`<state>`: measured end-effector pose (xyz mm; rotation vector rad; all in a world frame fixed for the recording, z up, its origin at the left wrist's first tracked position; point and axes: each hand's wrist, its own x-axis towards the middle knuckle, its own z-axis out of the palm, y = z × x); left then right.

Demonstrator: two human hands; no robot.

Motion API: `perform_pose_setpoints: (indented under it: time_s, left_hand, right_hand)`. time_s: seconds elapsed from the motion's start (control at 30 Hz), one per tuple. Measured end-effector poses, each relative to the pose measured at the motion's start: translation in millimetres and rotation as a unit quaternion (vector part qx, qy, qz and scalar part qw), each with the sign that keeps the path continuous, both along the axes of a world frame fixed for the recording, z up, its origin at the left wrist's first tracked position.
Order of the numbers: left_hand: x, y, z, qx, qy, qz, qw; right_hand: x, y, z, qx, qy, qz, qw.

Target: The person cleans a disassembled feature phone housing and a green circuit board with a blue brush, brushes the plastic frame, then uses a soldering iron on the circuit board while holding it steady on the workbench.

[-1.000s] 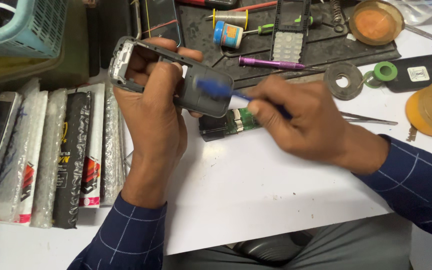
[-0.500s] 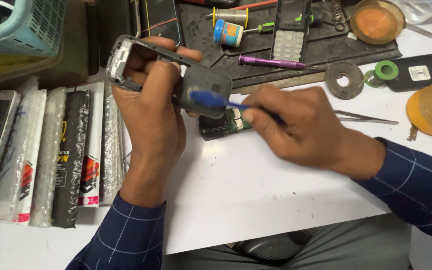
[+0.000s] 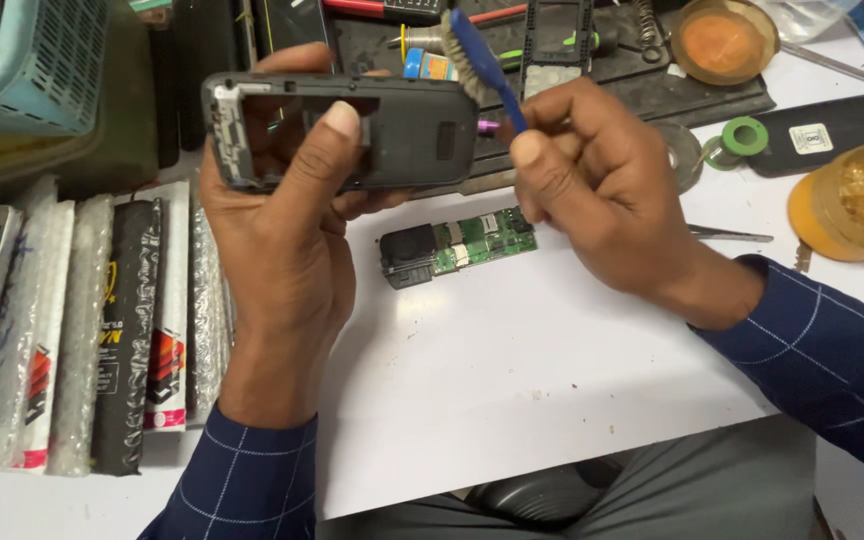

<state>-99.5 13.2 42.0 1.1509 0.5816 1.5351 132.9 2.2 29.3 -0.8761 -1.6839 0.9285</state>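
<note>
Head view looks down on a white sheet [image 3: 512, 380] that covers the bench; its near edge runs just above the person's lap, and its middle is bare, leaving open room below both hands. Left hand [image 3: 287, 230] is raised above the sheet's left edge, clasping a dark grey phone shell [image 3: 392, 135] held level, thumb pressed over its front, fingers behind. Right hand [image 3: 592, 190] is closed around a blue-handled brush [image 3: 482, 60], bristles up, just beside the shell's right end; whether they touch it I cannot tell. Below the shell, between the hands, a green circuit board [image 3: 462, 245] lies flat on the sheet, apart from both. Left of the sheet, packets in bubble wrap [image 3: 82, 330] stand in a row, close against the left wrist; a pale blue basket [image 3: 22, 60] fills the far left corner. Beyond the hands a black work mat [image 3: 712, 95] crowds the far edge with tools; tweezers [image 3: 732, 237] lie by the right wrist; an amber tub [image 3: 857, 200] and a green ring [image 3: 744, 135] sit to the right.
</note>
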Motion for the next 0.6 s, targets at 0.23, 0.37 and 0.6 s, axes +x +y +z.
perform_pose_setpoints:
  time_s: [0.23, 0.37, 0.6]
  left_hand:
    - [3.9, -0.9, -3.1, -0.013, 0.038, -0.037, 0.999]
    - [6.4, -2.0, 7.3, -0.025, 0.077, -0.07, 0.994]
    - [2.8, 0.4, 18.7, -0.092, 0.122, -0.117, 0.981]
  right_hand:
    - [0.2, -2.7, -6.3, -0.031, 0.045, 0.066, 0.996]
    - [4.6, 1.0, -6.1, -0.02, 0.008, 0.007, 1.0]
    - [19.6, 11.5, 2.1, 0.168, -0.124, -0.065, 0.976]
